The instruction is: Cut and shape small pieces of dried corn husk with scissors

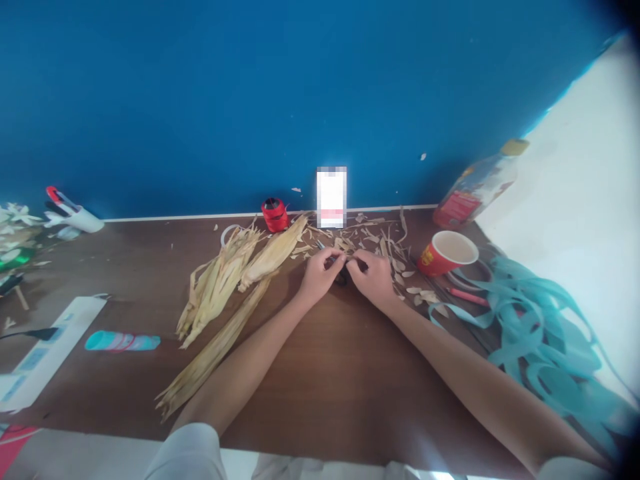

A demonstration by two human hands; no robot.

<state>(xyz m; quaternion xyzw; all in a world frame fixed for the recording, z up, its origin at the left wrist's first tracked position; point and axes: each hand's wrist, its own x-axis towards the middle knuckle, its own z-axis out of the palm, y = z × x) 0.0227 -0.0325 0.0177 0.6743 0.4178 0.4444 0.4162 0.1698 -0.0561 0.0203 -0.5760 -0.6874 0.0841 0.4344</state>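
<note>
Left hand (320, 273) and right hand (373, 277) pinch a small dark object (343, 275), mostly hidden between them.

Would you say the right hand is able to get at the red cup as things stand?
Probably yes: the red cup stands just right of the right hand, with only husk scraps between them, though that hand is pinching a small dark object.

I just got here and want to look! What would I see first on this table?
The bright blue wall behind the table jumps out first. In the middle, the left hand and right hand pinch a small dark thing, with dried corn husks fanned out to their left. A tangle of teal strips fills the right edge, beside a red paper cup.
</note>
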